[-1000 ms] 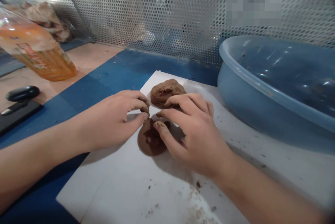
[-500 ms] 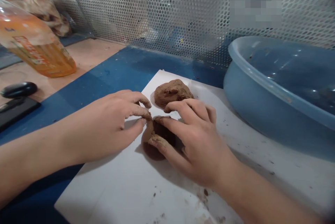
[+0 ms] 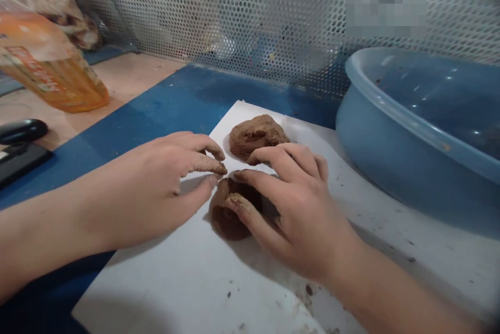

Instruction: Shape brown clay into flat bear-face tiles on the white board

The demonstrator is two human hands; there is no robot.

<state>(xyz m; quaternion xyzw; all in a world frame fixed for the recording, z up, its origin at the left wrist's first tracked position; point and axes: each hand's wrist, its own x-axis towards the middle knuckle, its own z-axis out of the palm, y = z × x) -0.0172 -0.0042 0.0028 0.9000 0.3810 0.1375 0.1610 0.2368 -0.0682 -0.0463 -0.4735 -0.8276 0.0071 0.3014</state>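
On a white sheet sits a small hollow brown clay bowl, its right part hidden by my right hand. My left hand reaches in from the left, with thumb and index fingertip closed at the bowl's far left rim. Over the bowl's right side arches my right hand; its thumb lies across the opening and its index finger touches the far side. Clay coats the fingertips of both hands. Just behind the bowl rests a rough clay lump, close to the right hand's other fingers.
A large blue basin stands at the right. At the left are a bottle of orange liquid, a black rounded object and a flat black object. Behind the blue surface rises a perforated metal panel. Clay crumbs dot the sheet.
The right thumb has drawn slightly up and away from the bowl's left wall, so more of the hollow shows. The left fingertips have barely moved. The view has shifted slightly.
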